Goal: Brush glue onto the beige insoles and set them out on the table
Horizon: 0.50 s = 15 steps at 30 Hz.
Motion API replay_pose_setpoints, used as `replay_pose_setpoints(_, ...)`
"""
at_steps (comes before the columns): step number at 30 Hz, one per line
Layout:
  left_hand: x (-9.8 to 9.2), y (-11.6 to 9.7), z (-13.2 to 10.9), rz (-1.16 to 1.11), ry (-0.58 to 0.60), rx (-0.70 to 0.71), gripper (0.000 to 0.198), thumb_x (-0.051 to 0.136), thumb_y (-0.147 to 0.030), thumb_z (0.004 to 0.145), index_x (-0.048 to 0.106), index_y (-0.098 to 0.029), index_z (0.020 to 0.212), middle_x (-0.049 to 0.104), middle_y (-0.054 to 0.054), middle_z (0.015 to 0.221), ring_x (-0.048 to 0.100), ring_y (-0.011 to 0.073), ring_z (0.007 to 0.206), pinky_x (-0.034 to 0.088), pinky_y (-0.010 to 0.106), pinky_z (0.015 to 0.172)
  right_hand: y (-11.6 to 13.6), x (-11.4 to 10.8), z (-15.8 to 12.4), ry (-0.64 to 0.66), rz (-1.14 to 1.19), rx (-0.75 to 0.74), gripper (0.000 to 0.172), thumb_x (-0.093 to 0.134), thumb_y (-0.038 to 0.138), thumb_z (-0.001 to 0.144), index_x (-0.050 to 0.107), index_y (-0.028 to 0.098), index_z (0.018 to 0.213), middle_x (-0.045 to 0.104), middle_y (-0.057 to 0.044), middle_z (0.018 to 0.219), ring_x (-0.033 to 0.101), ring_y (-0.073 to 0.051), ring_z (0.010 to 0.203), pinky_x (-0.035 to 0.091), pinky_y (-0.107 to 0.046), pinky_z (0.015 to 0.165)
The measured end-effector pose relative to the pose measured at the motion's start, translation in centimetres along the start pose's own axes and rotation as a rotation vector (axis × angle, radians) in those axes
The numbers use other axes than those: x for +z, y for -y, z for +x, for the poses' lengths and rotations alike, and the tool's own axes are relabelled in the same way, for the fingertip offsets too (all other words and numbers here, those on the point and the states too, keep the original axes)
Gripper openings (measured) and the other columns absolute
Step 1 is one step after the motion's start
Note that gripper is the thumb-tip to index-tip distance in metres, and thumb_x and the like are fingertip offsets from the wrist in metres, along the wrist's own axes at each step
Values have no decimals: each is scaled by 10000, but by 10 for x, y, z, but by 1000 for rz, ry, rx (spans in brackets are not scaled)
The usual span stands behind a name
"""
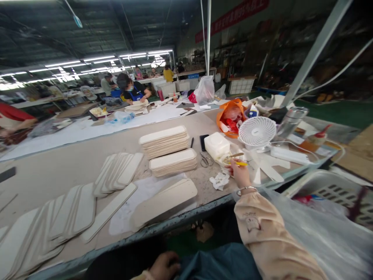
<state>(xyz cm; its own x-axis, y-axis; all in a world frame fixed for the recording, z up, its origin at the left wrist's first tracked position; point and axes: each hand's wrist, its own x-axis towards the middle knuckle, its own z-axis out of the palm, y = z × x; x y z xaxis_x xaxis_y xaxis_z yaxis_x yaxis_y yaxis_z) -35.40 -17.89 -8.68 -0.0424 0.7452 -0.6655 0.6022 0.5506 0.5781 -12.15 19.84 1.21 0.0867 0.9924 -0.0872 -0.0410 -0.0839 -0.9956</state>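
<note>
**Right hand (240, 175) on the brush (239, 163), left hand (164, 265) down in the lap**

The right hand pinches a yellow-handled brush with its tip over a shallow dish (223, 159) at the right of the table (72, 163). The left lies curled below the edge; I cannot tell whether it grips anything. The stacked boards (164, 140) sit well clear. The fan (257, 133) and white tub (217, 146) crowd the dish, so a careless swing could smear them, or drip on the scissors (206, 159).
</note>
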Motion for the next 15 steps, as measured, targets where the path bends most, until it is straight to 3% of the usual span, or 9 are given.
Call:
replay_pose_setpoints(3,5,-3,-1,179,57,-60,397,610,-331,771,701,-207,1138,700,79,1176,615,268,1124,450,344,984,-12,-7,-7,-13,-74,-15,665,748,478,687,515,182,1235,689,-29,686,549,-159,487,445,-257,450)
replay_pose_setpoints(6,9,-3,4,314,110,-36,403,608,-323,772,699,-215,1149,689,95,1195,598,295,1153,434,394,1001,-17,-18,-24,-69,-230,-80,693,709,499,719,506,152,1283,704,-48,726,558,-170,506,457,-286,496)
replay_pose_setpoints(11,18,0,13,367,146,40,323,610,-303,761,731,-226,1050,704,114,1129,628,344,1123,464,462,960,-18,-26,-66,-117,-308,-215,531,574,619,794,630,152,1042,675,-39,683,522,-152,493,445,-289,522)
replay_pose_setpoints(15,19,0,7,318,157,125,217,626,-267,768,741,-223,947,717,123,1025,649,381,1079,490,517,919,-20,-27,-93,22,-394,-274,502,545,670,810,652,180,835,614,-12,601,492,-154,484,419,-283,503)
